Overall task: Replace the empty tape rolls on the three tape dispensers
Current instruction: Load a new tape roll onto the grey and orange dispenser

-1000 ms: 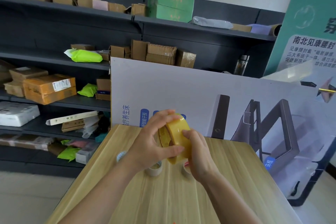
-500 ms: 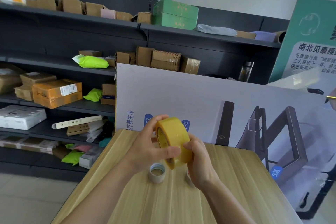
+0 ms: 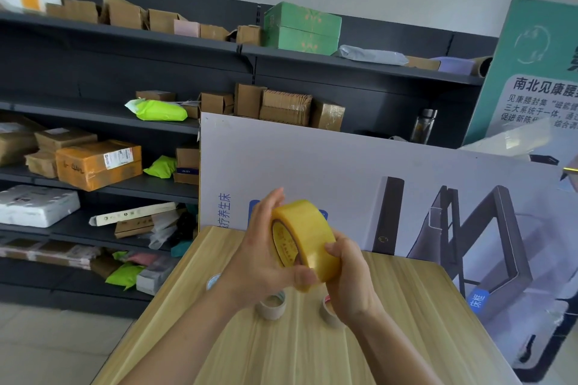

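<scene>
Grip: left hand [image 3: 256, 262] & right hand [image 3: 350, 278] both closed round yellow tape roll [image 3: 305, 241], lifted above table [image 3: 312, 353].
Below, 6 o'clock: two spent cores [image 3: 271, 306].
Progress: dispensers unseen; fitting apparently pending.

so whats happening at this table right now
A person holds a full roll of yellow packing tape up over a wooden table with both hands, the left hand and right hand each in a grip on it. Two small, nearly empty tape rolls sit on the table below. No dispenser is in view.
</scene>
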`<state>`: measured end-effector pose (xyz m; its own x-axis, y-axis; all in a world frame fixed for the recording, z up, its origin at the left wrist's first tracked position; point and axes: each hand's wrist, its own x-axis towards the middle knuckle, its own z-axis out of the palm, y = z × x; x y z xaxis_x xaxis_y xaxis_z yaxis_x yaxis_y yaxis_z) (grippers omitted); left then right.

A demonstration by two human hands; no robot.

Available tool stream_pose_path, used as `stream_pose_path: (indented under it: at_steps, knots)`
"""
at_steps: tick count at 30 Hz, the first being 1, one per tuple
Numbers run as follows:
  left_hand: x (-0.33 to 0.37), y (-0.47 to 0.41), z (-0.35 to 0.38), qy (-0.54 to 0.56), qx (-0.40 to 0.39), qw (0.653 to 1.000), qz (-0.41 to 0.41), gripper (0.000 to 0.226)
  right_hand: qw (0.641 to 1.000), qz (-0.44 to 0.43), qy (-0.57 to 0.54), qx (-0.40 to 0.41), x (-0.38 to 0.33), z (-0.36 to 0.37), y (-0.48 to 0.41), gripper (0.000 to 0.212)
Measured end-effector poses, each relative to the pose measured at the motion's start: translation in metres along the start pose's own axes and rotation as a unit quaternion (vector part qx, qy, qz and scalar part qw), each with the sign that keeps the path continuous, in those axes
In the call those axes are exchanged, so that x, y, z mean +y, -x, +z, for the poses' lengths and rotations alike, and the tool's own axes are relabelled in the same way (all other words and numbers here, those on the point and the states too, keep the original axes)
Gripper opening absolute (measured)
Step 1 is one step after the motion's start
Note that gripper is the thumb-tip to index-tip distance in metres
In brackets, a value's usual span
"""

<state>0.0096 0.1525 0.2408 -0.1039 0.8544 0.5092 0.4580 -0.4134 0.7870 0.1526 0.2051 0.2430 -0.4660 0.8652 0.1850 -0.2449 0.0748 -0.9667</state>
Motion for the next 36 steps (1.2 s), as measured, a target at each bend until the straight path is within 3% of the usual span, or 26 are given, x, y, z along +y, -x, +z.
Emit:
stream_pose_path:
  at_steps: [2, 4, 6, 10, 15, 18, 20, 22, 25, 28, 31, 34, 36]
  knots:
    - [-0.002, -0.002, -0.003, 0.068, -0.013, 0.996, -0.048, 0.125, 1.0, -0.001, -0.014, -0.001, 0.001, 0.0, 0.001, 0.049]
    - [0.0, -0.003, -0.005, 0.088, -0.023, 0.994, -0.055, 0.113, 0.999, -0.01, -0.022, -0.022, 0.0, 0.002, 0.001, 0.044]
    - [0.0, -0.002, -0.004, 0.059, -0.009, 0.998, -0.037, 0.103, 0.999, -0.011, -0.018, -0.027, -0.002, 0.002, 0.002, 0.044]
    - [0.001, 0.002, 0.001, -0.04, 0.015, 0.998, 0.04, 0.104, 1.0, -0.012, 0.009, -0.008, -0.003, 0.001, -0.002, 0.059]
    - [0.005, 0.002, 0.007, -0.175, 0.042, 0.971, 0.157, 0.103, 0.999, -0.028, 0.046, 0.001, -0.01, 0.0, -0.004, 0.049]
    - [0.004, 0.001, 0.009, -0.203, 0.05, 0.961, 0.179, 0.104, 0.999, -0.009, 0.044, 0.027, -0.01, -0.001, -0.004, 0.06]
    - [0.002, 0.002, 0.009, -0.173, 0.044, 0.972, 0.151, 0.112, 0.999, -0.001, 0.042, 0.034, -0.008, -0.001, -0.002, 0.069]
    - [0.0, 0.002, 0.007, -0.075, 0.044, 0.993, 0.084, 0.116, 0.999, -0.011, 0.042, 0.026, -0.008, -0.002, 0.0, 0.069]
    - [-0.001, -0.001, 0.004, 0.076, 0.054, 0.996, -0.006, 0.104, 0.999, -0.038, 0.037, -0.002, -0.01, -0.002, 0.003, 0.062]
    - [0.002, -0.002, 0.003, 0.111, 0.044, 0.992, -0.039, 0.09, 0.999, -0.04, 0.004, -0.03, -0.012, -0.004, 0.005, 0.058]
    - [0.007, 0.002, 0.005, 0.03, 0.035, 0.999, -0.006, 0.092, 0.999, -0.041, 0.021, -0.022, -0.01, -0.006, 0.005, 0.056]
    - [0.014, 0.005, 0.011, -0.1, 0.036, 0.99, 0.09, 0.094, 0.999, -0.024, 0.025, -0.021, -0.011, -0.01, 0.007, 0.023]
    - [0.017, 0.005, 0.015, -0.154, 0.042, 0.978, 0.137, 0.094, 0.998, -0.024, 0.028, -0.043, -0.014, -0.012, 0.008, 0.019]
